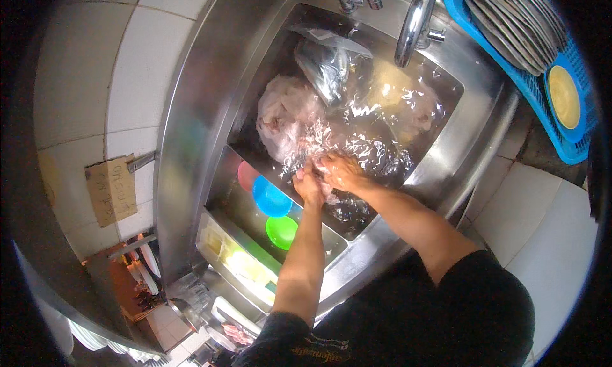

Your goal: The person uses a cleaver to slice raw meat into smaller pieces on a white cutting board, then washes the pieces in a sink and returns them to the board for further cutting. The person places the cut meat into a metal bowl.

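Observation:
In a deep steel sink basin (456,97) of rippling water, both my hands are close together near the front edge. My left hand (308,188) and my right hand (343,171) grip a soft pale pink piece (329,194), perhaps raw meat, partly hidden by my fingers. Beyond them floats a larger pale pink, folded mass (284,113); whether it is meat or wrapped in plastic is unclear. A shiny clear plastic bag (330,70) sticks out of the water at the back. A yellowish thing (388,80) lies blurred under the surface.
A curved chrome faucet (410,27) overhangs the basin. The narrow compartment at left holds red (245,176), blue (272,197) and green (282,232) bowls. At right stands a blue plastic basket (540,111) with stacked plates (514,27). A cardboard sign (111,190) with writing hangs on the tiles.

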Demonstrator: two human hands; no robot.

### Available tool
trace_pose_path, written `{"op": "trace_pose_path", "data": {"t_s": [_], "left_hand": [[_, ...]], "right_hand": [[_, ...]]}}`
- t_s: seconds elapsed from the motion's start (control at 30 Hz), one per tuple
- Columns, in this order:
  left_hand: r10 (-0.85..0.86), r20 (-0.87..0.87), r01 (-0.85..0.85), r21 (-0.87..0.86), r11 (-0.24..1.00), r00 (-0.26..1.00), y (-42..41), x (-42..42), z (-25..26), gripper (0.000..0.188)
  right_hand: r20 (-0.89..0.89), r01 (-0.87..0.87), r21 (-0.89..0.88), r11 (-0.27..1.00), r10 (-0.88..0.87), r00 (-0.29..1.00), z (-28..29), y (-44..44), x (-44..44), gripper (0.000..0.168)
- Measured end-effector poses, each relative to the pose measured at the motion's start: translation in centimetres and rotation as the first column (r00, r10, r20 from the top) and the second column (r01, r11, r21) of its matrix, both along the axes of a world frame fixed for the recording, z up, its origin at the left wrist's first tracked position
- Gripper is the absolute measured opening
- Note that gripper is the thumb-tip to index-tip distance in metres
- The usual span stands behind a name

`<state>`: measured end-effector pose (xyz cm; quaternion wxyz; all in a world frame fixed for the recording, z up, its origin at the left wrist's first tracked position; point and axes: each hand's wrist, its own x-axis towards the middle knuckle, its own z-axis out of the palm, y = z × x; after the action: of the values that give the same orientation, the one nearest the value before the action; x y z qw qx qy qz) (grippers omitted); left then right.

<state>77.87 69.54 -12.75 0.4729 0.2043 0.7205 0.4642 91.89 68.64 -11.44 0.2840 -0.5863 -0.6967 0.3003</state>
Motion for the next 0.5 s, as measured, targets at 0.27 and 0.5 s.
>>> {"op": "trace_pose_path", "data": {"t_s": [0.27, 0.5], "left_hand": [[-0.416, 0.102, 0.428, -0.269, 0.863, 0.904, 3.9, -1.6, 0.3, 0.037], [-0.280, -0.008, 0.234, -0.526, 0.818, 0.960, 2.5, 2.5, -0.5, 0.046]], "right_hand": [[-0.551, -0.037, -0.333, 0.942, -0.162, 0.819, -1.7, 1.6, 3.7, 0.031], [-0.667, -0.124, -0.597, 0.793, -0.403, 0.627, -1.6, 2.7, 7.4, 0.021]]}}
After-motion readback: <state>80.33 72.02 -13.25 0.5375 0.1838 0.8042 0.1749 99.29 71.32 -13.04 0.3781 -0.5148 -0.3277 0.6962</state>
